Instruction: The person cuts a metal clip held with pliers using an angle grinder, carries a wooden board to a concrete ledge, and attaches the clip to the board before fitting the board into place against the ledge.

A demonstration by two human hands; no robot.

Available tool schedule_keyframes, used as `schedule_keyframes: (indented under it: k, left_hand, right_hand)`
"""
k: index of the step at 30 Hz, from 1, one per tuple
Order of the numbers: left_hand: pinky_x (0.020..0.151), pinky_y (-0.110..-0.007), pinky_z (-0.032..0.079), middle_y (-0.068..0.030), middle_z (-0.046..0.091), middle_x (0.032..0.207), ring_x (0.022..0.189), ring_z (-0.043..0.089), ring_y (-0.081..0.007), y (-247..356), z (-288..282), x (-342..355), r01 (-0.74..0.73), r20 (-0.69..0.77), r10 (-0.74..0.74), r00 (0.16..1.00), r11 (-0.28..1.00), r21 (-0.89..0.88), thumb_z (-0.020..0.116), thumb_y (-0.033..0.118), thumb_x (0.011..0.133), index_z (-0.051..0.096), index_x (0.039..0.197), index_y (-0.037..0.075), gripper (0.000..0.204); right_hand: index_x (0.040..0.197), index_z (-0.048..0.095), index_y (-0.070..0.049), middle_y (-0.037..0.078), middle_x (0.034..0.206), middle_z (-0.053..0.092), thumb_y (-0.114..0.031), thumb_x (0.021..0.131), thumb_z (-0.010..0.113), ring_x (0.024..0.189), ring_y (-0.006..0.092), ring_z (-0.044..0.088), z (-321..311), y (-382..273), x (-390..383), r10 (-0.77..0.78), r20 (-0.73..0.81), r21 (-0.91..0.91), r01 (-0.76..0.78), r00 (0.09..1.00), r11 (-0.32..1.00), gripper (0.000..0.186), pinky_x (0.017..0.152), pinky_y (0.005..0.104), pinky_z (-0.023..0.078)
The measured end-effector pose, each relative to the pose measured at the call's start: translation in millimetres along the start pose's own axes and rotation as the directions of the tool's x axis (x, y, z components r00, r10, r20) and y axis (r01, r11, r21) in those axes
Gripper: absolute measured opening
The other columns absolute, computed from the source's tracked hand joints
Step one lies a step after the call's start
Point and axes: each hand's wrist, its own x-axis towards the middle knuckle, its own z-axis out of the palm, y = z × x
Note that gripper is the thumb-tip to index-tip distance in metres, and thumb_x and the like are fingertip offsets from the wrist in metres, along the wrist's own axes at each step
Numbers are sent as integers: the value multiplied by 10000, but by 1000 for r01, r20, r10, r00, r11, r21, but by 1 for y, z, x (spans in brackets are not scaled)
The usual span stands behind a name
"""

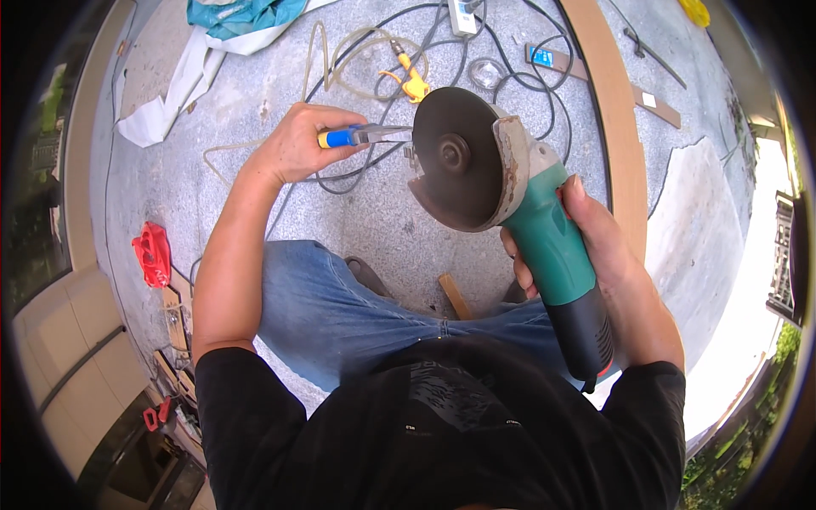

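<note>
My left hand (302, 140) grips pliers (365, 133) with blue and yellow handles; their metal jaws reach to the left edge of the grinder's disc. Whether the jaws hold anything, or touch the disc, I cannot tell. My right hand (591, 229) is wrapped round the teal and black body of an angle grinder (548, 238), held raised over my jeans. Its dark round disc (452, 187) faces up toward me, partly covered by a worn metal guard (510, 170).
Black cables (549, 89), clear hose, a yellow air gun (414, 88) and a white power strip (462, 19) lie ahead on speckled stone floor. A long wooden board (615, 170) runs along the right. A red bag (151, 253) and wooden pieces lie left; a wood offcut (455, 296) lies between my legs.
</note>
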Motion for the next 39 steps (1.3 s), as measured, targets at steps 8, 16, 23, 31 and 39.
schedule_keyframes:
  k: [8, 16, 23, 31, 39]
  left_hand:
    - [867, -375, 605, -162, 809, 1019, 929, 791, -290, -3, -2, 0, -2, -5, 2, 1000, 1000, 23, 858, 196, 797, 815, 1136, 60, 368]
    - [853, -369, 605, -164, 808, 998, 907, 790, -286, -5, -1, -3, -10, -13, 11, 1000, 1000, 19, 862, 172, 792, 814, 1128, 52, 360]
    - [831, -363, 602, -159, 807, 977, 886, 787, -274, 1, -4, -4, 11, -10, -11, 1000, 1000, 9, 860, 163, 796, 813, 1115, 47, 342]
    - [833, -346, 593, -133, 809, 990, 872, 774, -239, 1, -2, -5, -13, -12, 13, 1000, 1000, 3, 836, 190, 825, 813, 1097, 37, 313]
    - [848, -353, 598, -134, 812, 1004, 884, 778, -246, 3, -2, -5, 11, 0, -11, 1000, 1000, 12, 838, 195, 823, 818, 1095, 40, 314]
  right_hand:
    - [1331, 607, -31, 167, 973, 699, -791, 989, 470, 654, 232, 726, -2, 2, 3, 19, -19, 5, -18, 1000, 1000, 844, 558, 345, 624]
    - [1336, 601, -38, 164, 974, 691, -814, 978, 453, 649, 221, 722, -1, 3, 5, 22, 7, 17, -23, 1000, 1000, 867, 540, 331, 624]
    - [1280, 623, 11, 165, 966, 711, -753, 1000, 513, 670, 248, 747, -3, 4, 3, -1, 46, 80, -2, 999, 997, 821, 540, 354, 628]
    - [1263, 629, 13, 163, 961, 711, -756, 988, 534, 655, 245, 742, -3, 3, 2, 4, 48, 75, -8, 999, 997, 822, 529, 352, 625]
    - [1296, 618, -36, 160, 940, 691, -799, 997, 427, 612, 221, 709, -1, 3, 1, 29, 1, 8, -29, 1000, 1000, 841, 506, 325, 605]
